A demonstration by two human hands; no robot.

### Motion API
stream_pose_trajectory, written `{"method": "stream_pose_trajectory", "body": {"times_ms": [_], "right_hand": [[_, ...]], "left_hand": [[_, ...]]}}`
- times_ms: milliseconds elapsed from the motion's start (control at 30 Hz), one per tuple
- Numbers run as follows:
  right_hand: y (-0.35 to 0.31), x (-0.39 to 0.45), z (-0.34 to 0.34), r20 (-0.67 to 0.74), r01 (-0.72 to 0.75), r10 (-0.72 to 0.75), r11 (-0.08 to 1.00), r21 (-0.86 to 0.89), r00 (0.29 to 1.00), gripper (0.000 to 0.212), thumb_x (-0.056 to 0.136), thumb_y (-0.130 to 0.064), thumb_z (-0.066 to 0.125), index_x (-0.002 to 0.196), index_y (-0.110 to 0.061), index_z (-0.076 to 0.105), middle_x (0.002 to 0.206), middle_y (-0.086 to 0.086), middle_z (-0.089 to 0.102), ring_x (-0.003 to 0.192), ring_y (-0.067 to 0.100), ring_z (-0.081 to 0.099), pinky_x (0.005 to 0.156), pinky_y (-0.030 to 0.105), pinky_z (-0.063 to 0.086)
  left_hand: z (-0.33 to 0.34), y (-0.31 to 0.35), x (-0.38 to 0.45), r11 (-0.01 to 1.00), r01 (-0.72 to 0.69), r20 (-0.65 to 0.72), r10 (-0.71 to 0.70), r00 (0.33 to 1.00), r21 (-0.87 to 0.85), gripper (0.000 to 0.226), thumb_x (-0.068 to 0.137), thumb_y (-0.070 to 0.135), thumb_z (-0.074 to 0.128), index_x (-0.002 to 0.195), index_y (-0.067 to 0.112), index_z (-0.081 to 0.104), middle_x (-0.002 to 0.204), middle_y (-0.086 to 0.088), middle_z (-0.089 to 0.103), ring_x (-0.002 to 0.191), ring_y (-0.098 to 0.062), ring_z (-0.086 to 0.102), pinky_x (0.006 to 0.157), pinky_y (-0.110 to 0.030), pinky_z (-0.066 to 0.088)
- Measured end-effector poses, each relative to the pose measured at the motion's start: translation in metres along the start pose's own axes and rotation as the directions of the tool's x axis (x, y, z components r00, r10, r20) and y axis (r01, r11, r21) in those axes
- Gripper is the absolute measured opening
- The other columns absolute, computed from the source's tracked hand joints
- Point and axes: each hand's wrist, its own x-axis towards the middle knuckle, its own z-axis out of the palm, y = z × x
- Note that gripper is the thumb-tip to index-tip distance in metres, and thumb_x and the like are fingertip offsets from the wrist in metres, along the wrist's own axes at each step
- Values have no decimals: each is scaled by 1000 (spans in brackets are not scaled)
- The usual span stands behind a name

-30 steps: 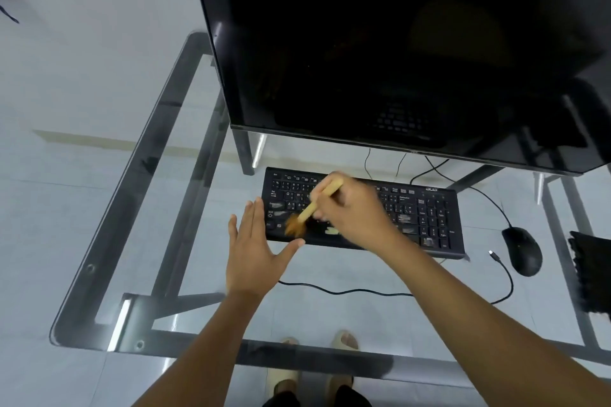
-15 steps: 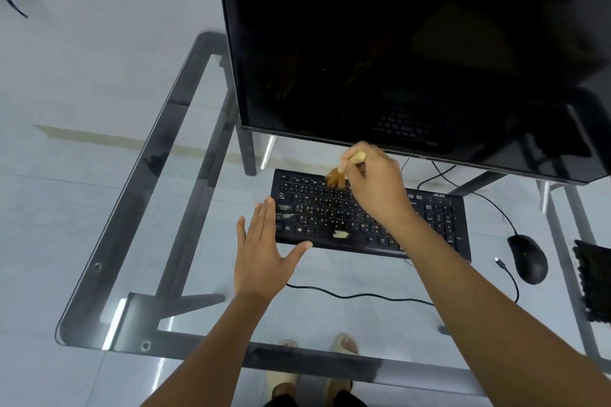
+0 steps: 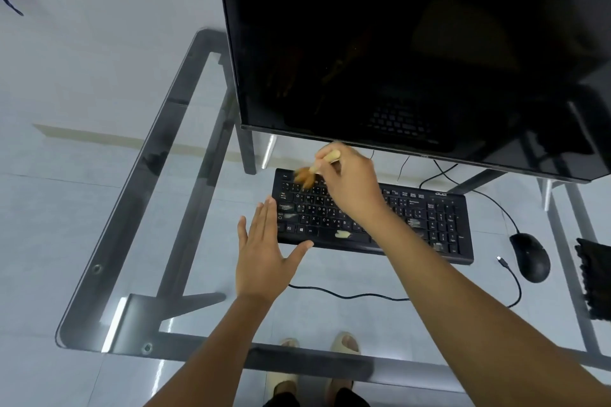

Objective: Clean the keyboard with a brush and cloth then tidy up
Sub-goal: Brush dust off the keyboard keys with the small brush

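Observation:
A black keyboard [image 3: 429, 221] lies on the glass desk under the monitor, with pale smudges on several keys. My right hand [image 3: 350, 185] grips a wooden-handled brush [image 3: 305, 175] whose brown bristles, blurred by motion, touch the keyboard's far left corner. My left hand [image 3: 264, 251] lies flat and open on the glass, fingers together, against the keyboard's near left end. A dark cloth [image 3: 595, 281] rests at the desk's right edge, partly cut off by the frame.
A large dark monitor [image 3: 413, 49] hangs over the keyboard's far edge. A black mouse [image 3: 530, 261] sits right of the keyboard, with a loose cable [image 3: 347, 294] trailing in front. The glass desk [image 3: 109, 281] has a dark metal frame; feet show beneath it.
My right hand swept the brush from the keyboard's near left area up to its far left corner. My left hand stayed flat beside the keyboard.

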Motion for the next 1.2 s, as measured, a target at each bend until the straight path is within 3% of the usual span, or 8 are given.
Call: {"method": "stream_pose_trajectory", "body": {"times_ms": [167, 300, 433, 567, 700, 867, 1000, 1200], "right_hand": [[5, -6, -5, 136, -165, 147, 978, 128, 980, 7, 95, -14, 55, 95, -14, 62, 67, -11, 70, 72, 16, 71, 66, 23, 58], [20, -6, -23, -127, -135, 138, 990, 39, 982, 10, 95, -10, 52, 98, -11, 62, 72, -9, 61, 56, 1, 62, 51, 12, 45], [23, -20, -28, 182, -280, 250, 945, 167, 951, 9, 95, -10, 55, 94, -11, 64, 82, 2, 72, 81, 23, 72, 69, 28, 60], [35, -24, -42, -153, -176, 183, 983, 60, 971, 11, 94, -8, 54, 94, -15, 62, 76, -11, 68, 76, 34, 67, 64, 40, 55], [32, -38, -36, 172, -312, 284, 935, 166, 943, 11, 95, -8, 54, 92, -12, 64, 80, 4, 72, 81, 27, 72, 71, 30, 60], [31, -39, -39, -177, -75, 60, 994, -75, 982, 12, 91, -10, 58, 85, -19, 62, 80, 1, 67, 65, 9, 63, 58, 25, 48], [-1, -60, -5, 146, -124, 99, 978, 171, 984, 20, 89, -16, 61, 77, -33, 61, 72, -5, 70, 71, 23, 70, 66, 45, 59], [15, -48, -17, 50, -145, 146, 989, -23, 988, 12, 92, -14, 59, 85, -23, 64, 70, -10, 67, 60, 7, 63, 54, 21, 50]], "left_hand": [[0, -3, 0, 1000, -3, -11, 3, 1000, 7, 93, 86, 72, 43, 153, 14, 13, 160, -1, 20, 148, -14, 12, 121, -45, 3], [0, -1, 0, 1000, -3, -8, 3, 1000, -9, 94, 86, 71, 44, 153, 14, 12, 160, -1, 20, 148, -14, 12, 121, -45, 3], [-1, -3, 0, 1000, -1, 0, 1, 1000, -8, 94, 86, 71, 45, 153, 15, 10, 160, -1, 18, 148, -12, 9, 121, -43, 0], [-2, -1, 0, 1000, -2, -1, 2, 1000, -15, 94, 86, 72, 43, 153, 15, 9, 160, 0, 19, 148, -12, 9, 121, -42, -1], [-2, -3, 0, 1000, -1, 1, 1, 1000, -7, 95, 86, 72, 42, 153, 15, 9, 160, 0, 18, 148, -13, 9, 121, -43, 0], [-1, -2, 0, 1000, -2, -2, 2, 1000, -14, 95, 85, 74, 40, 153, 15, 9, 160, 0, 18, 148, -13, 9, 121, -43, 0], [-1, -3, -1, 1000, -3, 1, 3, 1000, -15, 99, 83, 74, 45, 153, 13, 11, 160, -2, 20, 148, -14, 10, 121, -43, 0], [-4, 1, -1, 1000, -9, 0, 9, 1000, -16, 101, 81, 74, 49, 153, 14, 10, 160, -1, 18, 148, -13, 8, 121, -42, -1]]}}
